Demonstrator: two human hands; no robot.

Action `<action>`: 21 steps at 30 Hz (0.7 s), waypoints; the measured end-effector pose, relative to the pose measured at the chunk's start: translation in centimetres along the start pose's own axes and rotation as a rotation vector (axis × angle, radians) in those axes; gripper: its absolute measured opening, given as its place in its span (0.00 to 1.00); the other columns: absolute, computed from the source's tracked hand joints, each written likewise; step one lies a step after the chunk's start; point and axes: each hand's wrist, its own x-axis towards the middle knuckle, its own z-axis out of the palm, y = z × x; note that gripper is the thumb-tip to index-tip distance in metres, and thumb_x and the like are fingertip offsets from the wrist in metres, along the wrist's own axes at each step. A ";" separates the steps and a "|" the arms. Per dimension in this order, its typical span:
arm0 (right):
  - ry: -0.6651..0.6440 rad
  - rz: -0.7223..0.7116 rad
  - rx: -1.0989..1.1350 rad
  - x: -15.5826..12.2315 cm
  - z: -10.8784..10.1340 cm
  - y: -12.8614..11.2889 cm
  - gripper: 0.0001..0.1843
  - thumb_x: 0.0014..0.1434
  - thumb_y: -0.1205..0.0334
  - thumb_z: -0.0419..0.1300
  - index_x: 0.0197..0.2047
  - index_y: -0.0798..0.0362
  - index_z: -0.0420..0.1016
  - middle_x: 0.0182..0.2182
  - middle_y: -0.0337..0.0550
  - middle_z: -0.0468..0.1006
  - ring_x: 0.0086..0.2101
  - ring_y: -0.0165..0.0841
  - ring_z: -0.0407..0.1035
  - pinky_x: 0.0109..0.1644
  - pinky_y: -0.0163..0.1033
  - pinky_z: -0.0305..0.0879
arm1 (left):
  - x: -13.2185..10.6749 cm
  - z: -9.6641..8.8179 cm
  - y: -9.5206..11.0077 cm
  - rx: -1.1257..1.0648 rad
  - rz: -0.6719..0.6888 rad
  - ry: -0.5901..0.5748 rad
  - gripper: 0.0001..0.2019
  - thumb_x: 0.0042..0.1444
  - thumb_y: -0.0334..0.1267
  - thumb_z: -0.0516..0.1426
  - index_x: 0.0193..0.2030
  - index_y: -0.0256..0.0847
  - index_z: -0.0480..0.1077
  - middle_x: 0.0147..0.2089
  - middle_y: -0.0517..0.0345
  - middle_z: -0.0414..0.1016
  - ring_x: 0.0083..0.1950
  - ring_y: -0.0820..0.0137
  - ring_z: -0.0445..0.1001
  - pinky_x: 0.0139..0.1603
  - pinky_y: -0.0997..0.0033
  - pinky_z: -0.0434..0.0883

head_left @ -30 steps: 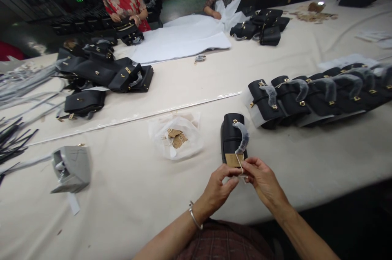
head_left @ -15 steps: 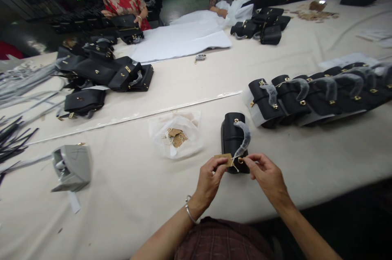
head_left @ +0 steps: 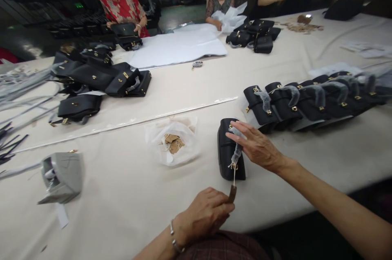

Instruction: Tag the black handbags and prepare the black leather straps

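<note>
A small black handbag [head_left: 226,149] stands on the table in front of me, its curved handle [head_left: 236,153] wrapped in clear film. My left hand [head_left: 211,210] is closed on a brown hang tag [head_left: 232,193], low and near my body. From the tag a pale string [head_left: 234,176] runs taut to the gold ring at the handle's near end. Over the far part of the handle lies my right hand [head_left: 257,145], its fingers stretched out and apart; whether they touch the handle I cannot tell.
Left of the handbag sits a clear plastic bag [head_left: 186,151] of brown tags. A row of black handbags [head_left: 288,104] stands at the right. A grey tape dispenser [head_left: 65,178] and a pile of black bags [head_left: 101,76] are at left. Co-workers [head_left: 124,10] are across the table.
My left hand has drawn the tag down toward my body, and its string is now taut. My right hand has moved from the near ring up over the handle, its fingers spreading.
</note>
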 end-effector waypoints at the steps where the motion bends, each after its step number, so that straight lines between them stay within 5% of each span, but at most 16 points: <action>1: -0.052 -0.006 0.023 0.2 0.0 0.4 0.27 0.62 0.80 0.50 0.60 0.53 0.73 0.67 0.56 0.62 0.68 0.47 0.52 0.67 0.57 0.59 | -0.4 0.2 -0.1 -0.031 -0.037 0.004 0.11 0.66 0.33 0.52 0.52 0.40 0.70 0.43 0.53 0.80 0.42 0.68 0.77 0.46 0.67 0.73; 4: -0.262 0.024 0.087 0.8 -0.7 1.3 0.21 0.59 0.79 0.53 0.48 0.52 0.79 0.65 0.49 0.67 0.68 0.45 0.52 0.69 0.55 0.56 | -2.1 0.7 -0.8 -0.077 -0.193 0.168 0.15 0.66 0.32 0.52 0.58 0.43 0.67 0.47 0.50 0.79 0.45 0.66 0.77 0.48 0.67 0.75; 8: -0.398 0.103 0.057 2.6 -2.5 2.5 0.13 0.52 0.76 0.60 0.38 0.50 0.79 0.51 0.44 0.79 0.58 0.41 0.66 0.64 0.46 0.62 | -4.9 1.6 -2.5 -0.058 -0.368 0.403 0.21 0.67 0.31 0.52 0.65 0.48 0.63 0.51 0.50 0.78 0.49 0.67 0.79 0.51 0.70 0.77; 12: -0.424 0.360 -0.074 5.2 -3.8 4.6 0.01 0.54 0.63 0.66 0.31 0.49 0.78 0.36 0.45 0.81 0.44 0.41 0.71 0.44 0.40 0.67 | -7.8 3.1 -3.9 -0.027 -0.441 0.444 0.23 0.67 0.32 0.52 0.67 0.49 0.60 0.50 0.53 0.79 0.46 0.71 0.81 0.50 0.77 0.77; 16: -0.427 0.635 -0.181 7.1 -4.2 7.6 0.12 0.55 0.50 0.67 0.28 0.49 0.77 0.28 0.46 0.79 0.33 0.41 0.73 0.33 0.39 0.60 | -10.2 5.5 -4.6 0.152 -0.383 0.466 0.15 0.67 0.32 0.50 0.56 0.46 0.70 0.44 0.54 0.81 0.42 0.71 0.81 0.45 0.79 0.77; 21: -0.402 0.837 -0.232 7.6 -4.1 11.0 0.18 0.60 0.47 0.62 0.27 0.52 0.75 0.27 0.49 0.77 0.33 0.43 0.75 0.34 0.42 0.60 | -12.6 8.5 -5.6 0.412 -0.329 0.426 0.12 0.65 0.32 0.51 0.50 0.45 0.74 0.44 0.53 0.82 0.43 0.68 0.81 0.45 0.75 0.78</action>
